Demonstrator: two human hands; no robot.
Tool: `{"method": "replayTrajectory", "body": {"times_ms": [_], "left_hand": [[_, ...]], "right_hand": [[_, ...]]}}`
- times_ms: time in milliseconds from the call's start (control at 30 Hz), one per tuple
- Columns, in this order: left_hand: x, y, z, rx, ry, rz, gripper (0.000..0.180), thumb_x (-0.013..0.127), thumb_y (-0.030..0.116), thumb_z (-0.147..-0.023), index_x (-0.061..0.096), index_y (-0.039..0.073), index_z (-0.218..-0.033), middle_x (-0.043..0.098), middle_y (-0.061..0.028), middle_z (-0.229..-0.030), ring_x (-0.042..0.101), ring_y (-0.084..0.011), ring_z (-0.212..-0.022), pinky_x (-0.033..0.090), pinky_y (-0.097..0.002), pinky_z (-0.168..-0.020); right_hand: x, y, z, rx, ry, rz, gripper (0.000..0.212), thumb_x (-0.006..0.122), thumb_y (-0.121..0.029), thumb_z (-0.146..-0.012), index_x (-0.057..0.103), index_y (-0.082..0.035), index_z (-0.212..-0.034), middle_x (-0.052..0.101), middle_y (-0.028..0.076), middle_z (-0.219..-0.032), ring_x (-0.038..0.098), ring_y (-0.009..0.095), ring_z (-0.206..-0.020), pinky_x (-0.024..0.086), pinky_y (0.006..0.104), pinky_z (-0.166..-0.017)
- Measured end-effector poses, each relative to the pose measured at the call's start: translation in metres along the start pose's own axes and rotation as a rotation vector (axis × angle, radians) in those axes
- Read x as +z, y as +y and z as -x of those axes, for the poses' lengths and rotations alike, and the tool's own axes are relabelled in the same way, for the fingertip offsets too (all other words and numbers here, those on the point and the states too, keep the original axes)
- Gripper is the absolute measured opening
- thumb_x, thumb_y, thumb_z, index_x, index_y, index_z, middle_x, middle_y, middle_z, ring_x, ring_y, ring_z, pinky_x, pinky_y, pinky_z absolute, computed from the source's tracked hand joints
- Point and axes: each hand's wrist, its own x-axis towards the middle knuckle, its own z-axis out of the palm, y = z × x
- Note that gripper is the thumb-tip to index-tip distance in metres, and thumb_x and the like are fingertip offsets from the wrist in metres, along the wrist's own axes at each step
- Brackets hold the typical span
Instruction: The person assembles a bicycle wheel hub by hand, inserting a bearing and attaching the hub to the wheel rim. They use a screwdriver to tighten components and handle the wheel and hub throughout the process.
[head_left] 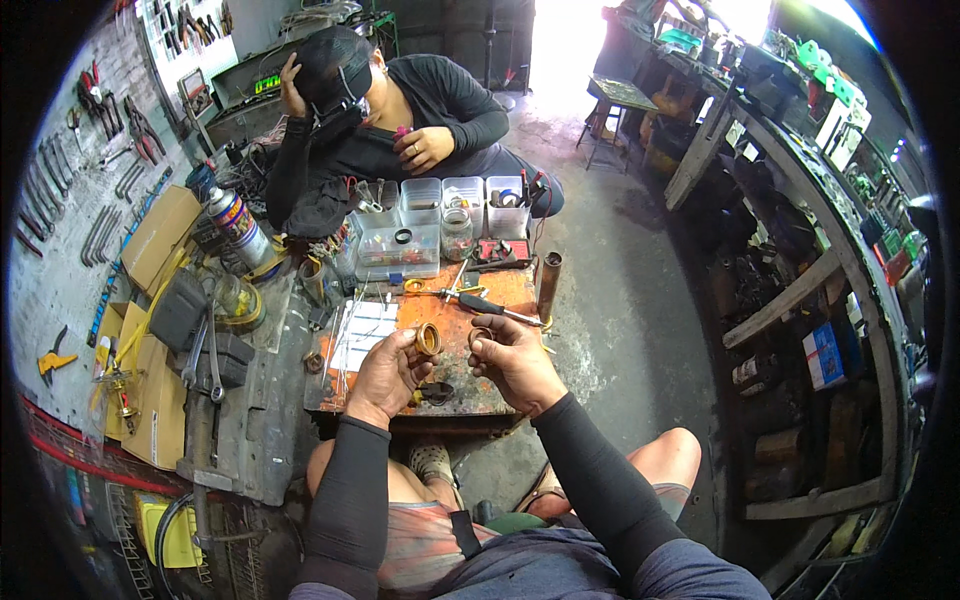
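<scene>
Above the near edge of a worn orange table (pixel 490 292), my left hand (pixel 385 375) is closed on a brass-coloured ring fitting (pixel 428 340), its round opening tilted toward me. Level with it, my right hand (pixel 518 362) pinches a thinner brown ring (pixel 479 334) between thumb and fingers. A small gap separates the two pieces. Behind my right hand lies a tool with a black handle (pixel 482 305) and a metal shaft. A white sheet (pixel 362 335) with thin wires across it rests beyond my left hand. A dark small part (pixel 433 394) sits on the table below the brass ring.
Clear plastic bins (pixel 398 250) of small parts line the table's far side, where another person (pixel 400 120) in black sits leaning on one hand. A metal tube (pixel 548 285) stands at the right edge. Left are a spray can (pixel 238 222) and wrenches (pixel 213 355); a shelf (pixel 800 300) runs right.
</scene>
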Motion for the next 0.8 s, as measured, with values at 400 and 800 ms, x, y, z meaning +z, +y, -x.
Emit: {"method": "replayTrajectory", "body": {"times_ms": [400,800], "left_hand": [[0.006,0.0,0.001,-0.007,-0.017,-0.001,0.036,0.068,0.035,-0.107,0.072,0.005,-0.127,0.08,-0.008,-0.108,0.077,-0.0191,-0.093,0.063,-0.0296,-0.08],[0.006,-0.002,-0.002,0.007,-0.017,0.049,0.032,0.068,0.026,-0.109,0.071,0.001,-0.128,0.079,-0.0096,-0.11,0.079,-0.0208,-0.093,0.068,-0.0334,-0.084]], "right_hand": [[0.016,-0.007,0.003,-0.007,0.008,0.051,0.046,0.062,0.002,-0.109,0.056,0.004,-0.154,0.069,0.014,-0.136,0.075,0.024,-0.115,0.063,0.0355,-0.105],[0.046,-0.009,-0.003,-0.533,0.07,1.134,0.034,0.086,-0.004,-0.093,0.076,0.001,-0.125,0.077,0.01,-0.117,0.078,0.02,-0.106,0.064,0.032,-0.087]]}}
